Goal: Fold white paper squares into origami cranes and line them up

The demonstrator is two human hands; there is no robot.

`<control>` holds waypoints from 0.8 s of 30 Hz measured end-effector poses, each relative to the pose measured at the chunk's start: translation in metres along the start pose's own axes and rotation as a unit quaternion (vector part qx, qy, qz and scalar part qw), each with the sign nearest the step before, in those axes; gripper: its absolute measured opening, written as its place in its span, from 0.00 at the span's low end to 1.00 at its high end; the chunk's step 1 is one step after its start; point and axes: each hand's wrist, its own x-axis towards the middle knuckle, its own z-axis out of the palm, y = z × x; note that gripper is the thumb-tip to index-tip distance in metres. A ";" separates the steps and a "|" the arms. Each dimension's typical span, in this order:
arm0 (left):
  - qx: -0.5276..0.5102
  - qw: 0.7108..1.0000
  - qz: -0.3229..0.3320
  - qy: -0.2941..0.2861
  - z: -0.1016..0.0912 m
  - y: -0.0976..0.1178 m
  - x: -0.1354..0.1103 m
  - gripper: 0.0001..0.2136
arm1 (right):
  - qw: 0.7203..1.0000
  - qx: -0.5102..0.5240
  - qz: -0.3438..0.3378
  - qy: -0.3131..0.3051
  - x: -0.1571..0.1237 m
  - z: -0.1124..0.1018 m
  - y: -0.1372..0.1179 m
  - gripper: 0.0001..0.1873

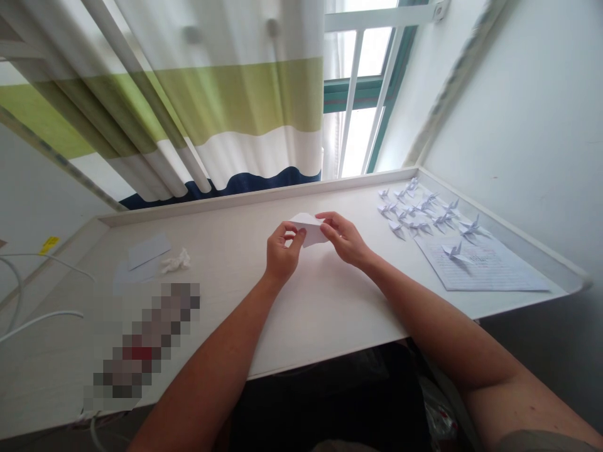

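Observation:
A folded piece of white paper (pixel 311 227) is held just above the middle of the pale desk (pixel 330 307). My left hand (pixel 281 251) pinches its left side between thumb and fingers. My right hand (pixel 345 238) grips its right side from above. Both forearms reach in from the near edge.
Several small folded paper cranes (pixel 419 213) lie at the far right, one crane (pixel 455 252) on a printed sheet (pixel 485 270). White paper sheets (pixel 147 251) and a crumpled paper scrap (pixel 176 261) lie at the left. White cables (pixel 32 320) run at the far left. A striped curtain (pixel 202 107) and window are behind.

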 end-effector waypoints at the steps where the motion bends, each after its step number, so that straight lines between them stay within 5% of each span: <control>1: -0.020 1.000 -0.013 -0.004 0.000 0.000 0.000 0.12 | 0.999 0.026 0.005 0.021 0.002 0.000 0.001 0.29; 5: -0.098 0.992 -0.073 -0.024 -0.001 0.002 0.000 0.14 | 0.988 0.142 0.027 0.058 0.006 -0.001 -0.002 0.32; 10: -0.132 0.983 -0.120 -0.053 -0.001 0.004 0.000 0.15 | 0.984 0.170 0.037 0.049 0.004 0.000 -0.009 0.28; 20: -0.147 0.978 -0.150 0.005 0.002 -0.005 0.003 0.17 | 0.968 0.213 0.089 0.100 0.011 -0.005 0.001 0.30; 24: -0.150 0.976 -0.152 0.035 0.003 -0.003 0.005 0.20 | 0.952 0.268 0.143 0.045 0.010 0.000 0.006 0.34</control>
